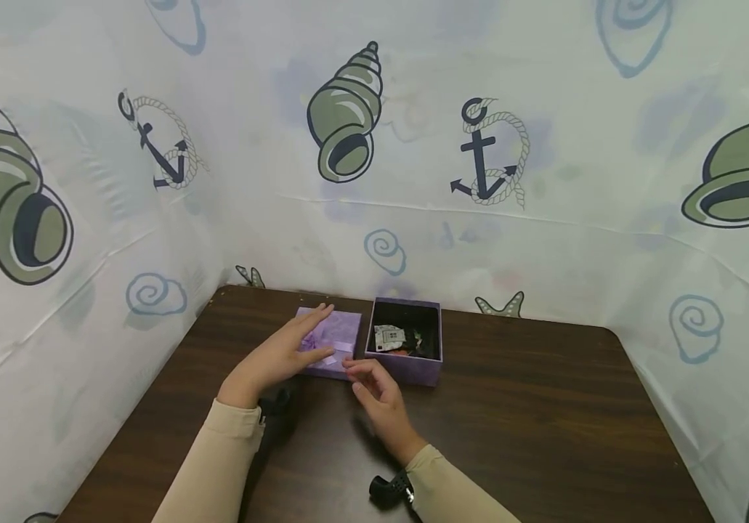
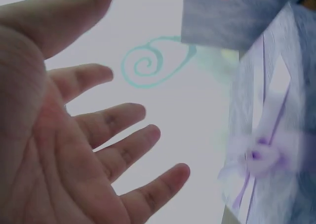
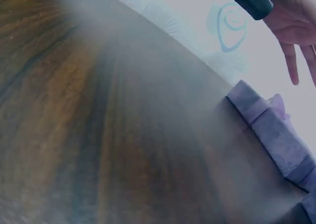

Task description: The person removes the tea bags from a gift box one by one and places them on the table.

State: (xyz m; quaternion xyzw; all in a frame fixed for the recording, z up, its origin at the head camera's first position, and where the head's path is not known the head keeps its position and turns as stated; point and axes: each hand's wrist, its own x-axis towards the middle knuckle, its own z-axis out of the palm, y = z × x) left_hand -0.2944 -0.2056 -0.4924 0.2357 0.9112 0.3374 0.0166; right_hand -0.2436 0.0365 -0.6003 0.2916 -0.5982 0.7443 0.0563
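Observation:
A purple gift-box lid (image 1: 346, 330) with a ribbon bow (image 2: 261, 156) lies on the table, bow side up. Over its left part hovers my left hand (image 1: 277, 357), fingers extended and spread in the left wrist view, with nothing in the palm. Right beside the lid stands the matching purple box (image 1: 413, 370), uncovered, with a dark inside. A small white printed packet (image 1: 389, 338) and other small items lie in it. My right hand (image 1: 383, 408) is at the lid's front right corner and just before the box, fingers loosely bent, holding nothing.
The dark wooden table (image 1: 531, 421) runs out to both sides and in front of the boxes. A white cloth (image 1: 564, 261) printed with shells and anchors hangs behind and around it. Black wrist straps with cameras (image 1: 387, 492) sit below the hands.

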